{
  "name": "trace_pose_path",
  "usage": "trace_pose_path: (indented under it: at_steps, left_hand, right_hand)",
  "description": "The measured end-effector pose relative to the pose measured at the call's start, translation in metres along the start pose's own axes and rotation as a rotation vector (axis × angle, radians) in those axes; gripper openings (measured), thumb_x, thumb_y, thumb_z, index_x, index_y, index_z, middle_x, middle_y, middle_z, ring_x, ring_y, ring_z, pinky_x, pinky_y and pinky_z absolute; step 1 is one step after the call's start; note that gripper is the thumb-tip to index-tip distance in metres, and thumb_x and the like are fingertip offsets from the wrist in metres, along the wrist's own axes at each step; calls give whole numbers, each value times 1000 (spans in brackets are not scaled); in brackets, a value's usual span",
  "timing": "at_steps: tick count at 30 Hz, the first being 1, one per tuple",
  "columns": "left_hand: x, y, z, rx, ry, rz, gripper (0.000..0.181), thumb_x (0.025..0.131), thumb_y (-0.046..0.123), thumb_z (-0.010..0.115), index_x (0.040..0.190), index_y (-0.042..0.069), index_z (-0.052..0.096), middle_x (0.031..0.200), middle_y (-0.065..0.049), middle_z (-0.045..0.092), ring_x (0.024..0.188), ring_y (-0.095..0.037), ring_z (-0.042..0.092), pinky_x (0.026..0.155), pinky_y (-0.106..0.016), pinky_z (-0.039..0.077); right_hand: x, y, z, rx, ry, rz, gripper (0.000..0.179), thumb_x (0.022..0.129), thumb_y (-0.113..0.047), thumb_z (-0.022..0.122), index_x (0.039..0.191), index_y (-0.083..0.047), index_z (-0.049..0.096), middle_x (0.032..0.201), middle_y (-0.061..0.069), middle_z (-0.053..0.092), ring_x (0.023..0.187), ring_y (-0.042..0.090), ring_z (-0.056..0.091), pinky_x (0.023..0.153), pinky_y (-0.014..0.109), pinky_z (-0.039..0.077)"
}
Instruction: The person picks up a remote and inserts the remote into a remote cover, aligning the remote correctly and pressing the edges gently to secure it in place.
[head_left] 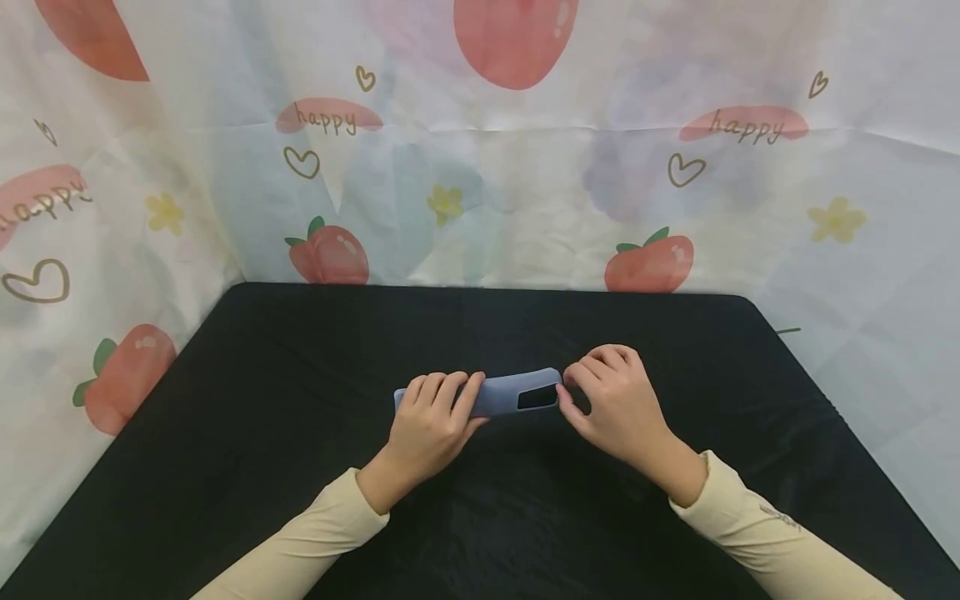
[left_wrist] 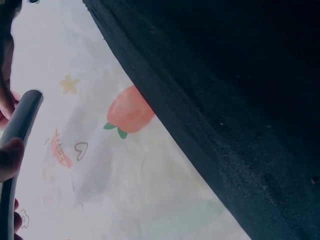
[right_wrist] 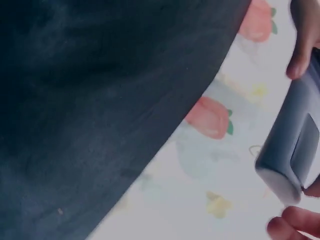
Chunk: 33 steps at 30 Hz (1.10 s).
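Note:
A long, slim blue-grey object [head_left: 501,395] with a dark rectangular window near its right end is held above the black table. My left hand [head_left: 433,421] grips its left part, fingers over the top and thumb along the near side. At the other end, my right hand [head_left: 618,400] pinches the tip between bent thumb and fingers. The right wrist view shows the object [right_wrist: 285,135] from its end, with the thumb at the window's corner and the fingertips [right_wrist: 295,220] close by the end. In the left wrist view, the object [left_wrist: 22,117] is partly cut off.
A black cloth-covered table [head_left: 225,467] lies beneath both hands. Behind it and to the sides hangs a pale curtain [head_left: 510,192] printed with fruit, hearts and flowers, meeting the table's far edge.

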<state>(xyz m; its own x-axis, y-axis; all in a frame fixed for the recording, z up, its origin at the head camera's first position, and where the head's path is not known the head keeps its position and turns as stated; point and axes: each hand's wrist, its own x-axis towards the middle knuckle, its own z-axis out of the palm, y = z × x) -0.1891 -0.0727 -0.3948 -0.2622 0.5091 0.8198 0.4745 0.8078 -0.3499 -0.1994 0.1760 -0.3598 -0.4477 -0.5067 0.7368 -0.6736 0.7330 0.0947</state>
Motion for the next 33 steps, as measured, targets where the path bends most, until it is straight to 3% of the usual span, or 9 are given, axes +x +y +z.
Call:
trace_pose_path:
  at_steps: [5, 10, 13, 16, 21, 26, 33]
  left_hand:
    - [0, 1, 0, 35, 23, 10, 50, 70, 38, 79, 109, 9, 68, 90, -4, 66, 77, -20, 59, 70, -31, 47]
    - [0, 2, 2, 93, 75, 56, 28, 91, 31, 59, 108, 10, 68, 89, -2, 66, 76, -17, 58, 68, -28, 47]
    - [1, 4, 4, 105, 99, 58, 27, 96, 27, 51, 108, 11, 68, 88, -1, 66, 75, -17, 58, 68, -28, 47]
    - [1, 7, 4, 78, 71, 30, 30, 88, 32, 63, 109, 11, 68, 89, -2, 66, 75, -18, 57, 69, -29, 46]
    - [3, 12, 4, 12, -45, -47, 54, 70, 40, 80, 114, 11, 67, 89, -5, 63, 74, -21, 54, 68, -33, 45]
    - [7, 14, 4, -18, -117, -101, 56, 70, 39, 80, 117, 12, 65, 89, -7, 61, 75, -22, 53, 68, -34, 44]
    - [12, 16, 7, -32, -130, -135, 59, 68, 39, 82, 118, 11, 65, 88, -8, 60, 72, -22, 52, 65, -33, 42]
  right_hand:
    - [-1, -3, -1, -80, -19, -61, 11, 74, -16, 67, 72, -5, 67, 67, 6, 66, 70, 25, 57, 78, 50, 44]
    - [-4, -9, 2, -37, -16, 34, 7, 73, -10, 68, 70, -5, 67, 66, 6, 66, 70, 24, 57, 76, 47, 44]
    - [-4, -12, 6, -33, 21, 84, 11, 75, -7, 61, 65, -5, 65, 62, 5, 63, 68, 24, 56, 75, 46, 44]
    - [-2, -12, 10, -71, 93, 77, 19, 76, -7, 52, 59, -5, 60, 58, 6, 59, 65, 25, 54, 74, 48, 43]
    - [0, -12, 21, -140, 222, -6, 25, 77, -5, 43, 53, -4, 50, 55, 8, 51, 60, 26, 50, 72, 50, 41]
    - [0, -15, 27, -154, 253, -16, 27, 80, -4, 41, 54, -2, 49, 55, 9, 51, 58, 25, 50, 69, 48, 40]
    - [2, -23, 31, -113, 305, 30, 23, 79, -4, 42, 56, -1, 47, 55, 10, 47, 57, 26, 47, 66, 44, 38]
